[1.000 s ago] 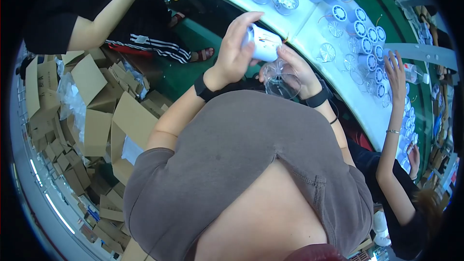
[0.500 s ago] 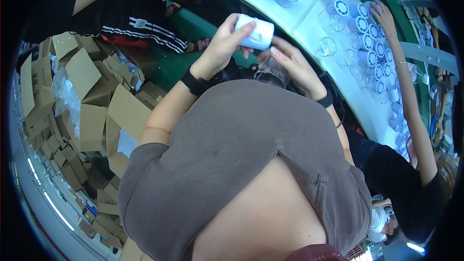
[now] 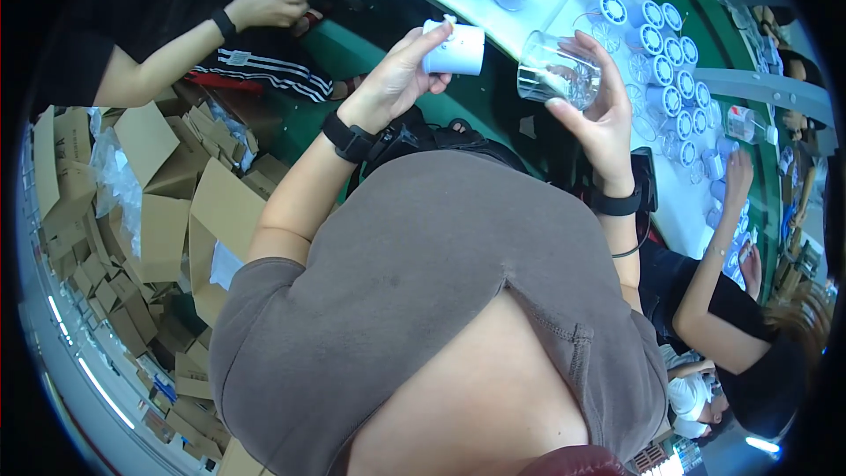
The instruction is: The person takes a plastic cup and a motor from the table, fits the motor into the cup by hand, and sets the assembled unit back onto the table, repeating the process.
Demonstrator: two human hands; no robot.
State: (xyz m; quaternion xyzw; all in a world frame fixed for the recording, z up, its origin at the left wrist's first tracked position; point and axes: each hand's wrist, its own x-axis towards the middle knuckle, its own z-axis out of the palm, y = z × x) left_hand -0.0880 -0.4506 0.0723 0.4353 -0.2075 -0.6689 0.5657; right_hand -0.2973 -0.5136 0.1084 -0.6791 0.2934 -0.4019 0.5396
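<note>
My left hand (image 3: pixel 397 79) holds a small white cylindrical housing (image 3: pixel 455 49) by its side, raised in front of my chest. My right hand (image 3: pixel 599 115) grips a clear plastic cup-shaped cover (image 3: pixel 557 73) with pale contents inside, a short gap to the right of the white housing. Both wrists wear black bands. The two parts are apart and do not touch. Behind them runs a white workbench (image 3: pixel 493 13) with several round white fan-like units (image 3: pixel 654 40) laid in rows.
A person on the left in black reaches a hand (image 3: pixel 264 7) toward tools at the bench edge. Another person's arm (image 3: pixel 718 247) stretches over the bench on the right. Piles of flattened cardboard boxes (image 3: pixel 132 203) fill the floor at left. A green surface (image 3: pixel 714 9) borders the bench.
My hands have separated: the clear cover moved right away from the white housing. The person at left lowered an arm toward the bench edge.
</note>
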